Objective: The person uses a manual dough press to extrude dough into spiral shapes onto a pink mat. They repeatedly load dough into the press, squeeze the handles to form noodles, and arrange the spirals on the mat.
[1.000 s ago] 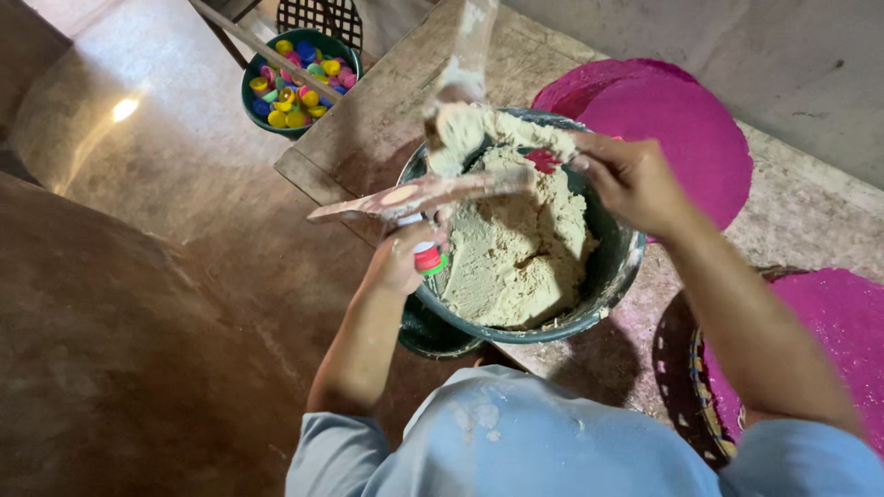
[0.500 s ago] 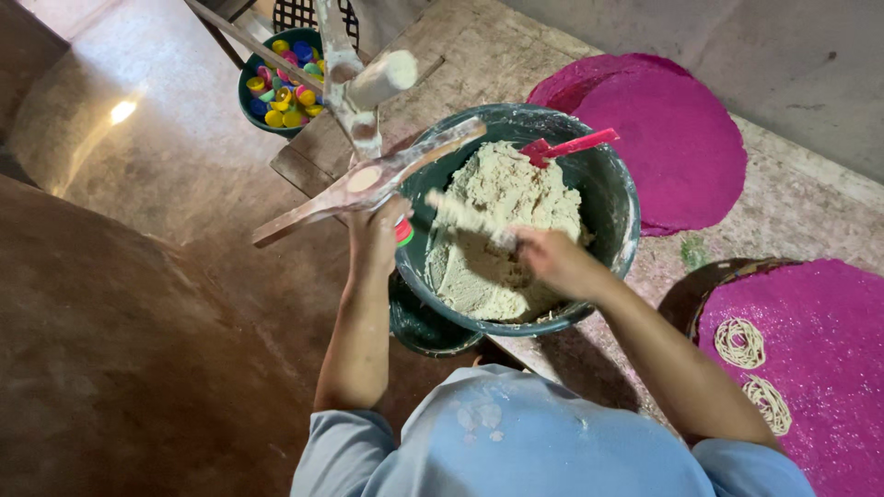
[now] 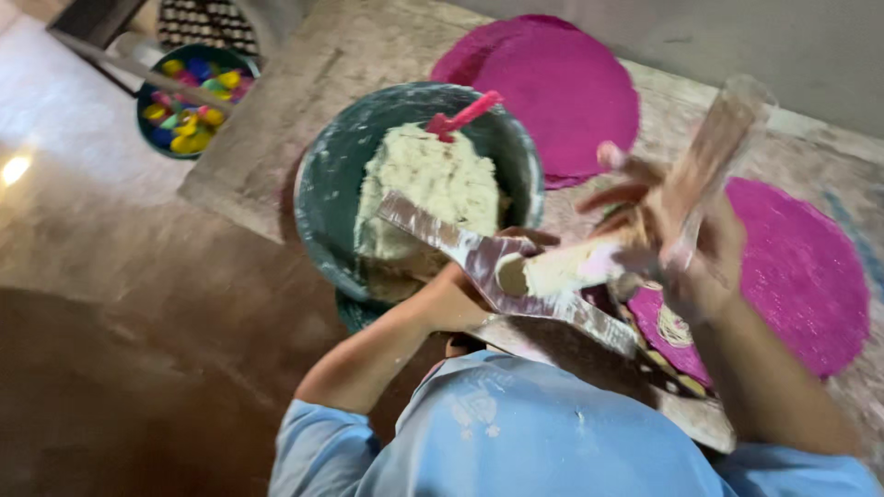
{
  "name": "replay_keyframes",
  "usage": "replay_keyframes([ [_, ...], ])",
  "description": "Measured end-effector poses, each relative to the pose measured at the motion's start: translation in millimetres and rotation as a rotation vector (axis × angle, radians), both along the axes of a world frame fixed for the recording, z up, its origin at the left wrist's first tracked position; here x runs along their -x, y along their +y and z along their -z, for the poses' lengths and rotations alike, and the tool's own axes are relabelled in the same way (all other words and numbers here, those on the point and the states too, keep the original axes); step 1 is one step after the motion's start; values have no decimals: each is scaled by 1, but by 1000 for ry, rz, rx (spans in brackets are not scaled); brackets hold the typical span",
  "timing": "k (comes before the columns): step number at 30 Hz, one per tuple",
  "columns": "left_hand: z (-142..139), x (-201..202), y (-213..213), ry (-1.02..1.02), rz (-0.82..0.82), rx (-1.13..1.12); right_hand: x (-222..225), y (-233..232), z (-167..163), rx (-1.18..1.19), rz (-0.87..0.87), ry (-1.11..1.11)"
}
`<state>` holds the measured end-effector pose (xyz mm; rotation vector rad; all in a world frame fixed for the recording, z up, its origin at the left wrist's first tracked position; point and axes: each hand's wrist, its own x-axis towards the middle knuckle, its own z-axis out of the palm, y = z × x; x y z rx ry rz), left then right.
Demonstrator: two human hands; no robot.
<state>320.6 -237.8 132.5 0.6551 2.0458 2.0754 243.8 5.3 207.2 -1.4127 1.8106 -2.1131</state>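
Two hands work over a dark green bowl (image 3: 318, 198) heaped with pale, crumbly dough (image 3: 428, 189), which stands on a stone slab (image 3: 276, 138) on the floor. The left hand (image 3: 460, 299) is closed around the middle of a flat wooden press (image 3: 502, 271) smeared with dough, and holds it slanting from the bowl's inside down toward the person's right side. A thick roll of dough (image 3: 562, 267) lies against the press, just to the right of the left hand and touching the fingers of the right one. The right hand (image 3: 668, 235) is blurred; its fingers are spread around the near end of the roll and around a pale, dough-coated plunger (image 3: 714, 156) that rises up and to the right, though how firmly it grips either cannot be told. A red spatula (image 3: 460, 115) sticks out of the dough at the far rim of the bowl, well apart from both hands. One magenta round mat (image 3: 552, 83) lies beyond the bowl, and a second magenta mat (image 3: 796, 267) lies under the right forearm, with a small coil of pressed dough (image 3: 677, 327) on its near edge. At the far left a dark basin (image 3: 189, 101) holds small coloured pieces.
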Motion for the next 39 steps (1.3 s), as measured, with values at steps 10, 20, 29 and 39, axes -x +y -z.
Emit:
replay_keyframes([
  [10,4,1,112,-69,214,268,-83,97,61,-388,389,447],
  [20,27,104,199,141,485,403,-109,236,102,-243,74,-705],
  [29,138,239,221,-474,-131,162,-175,317,170,142,303,-905],
  [39,192,92,212,-319,-496,-78,-174,333,215,80,402,-981],
])
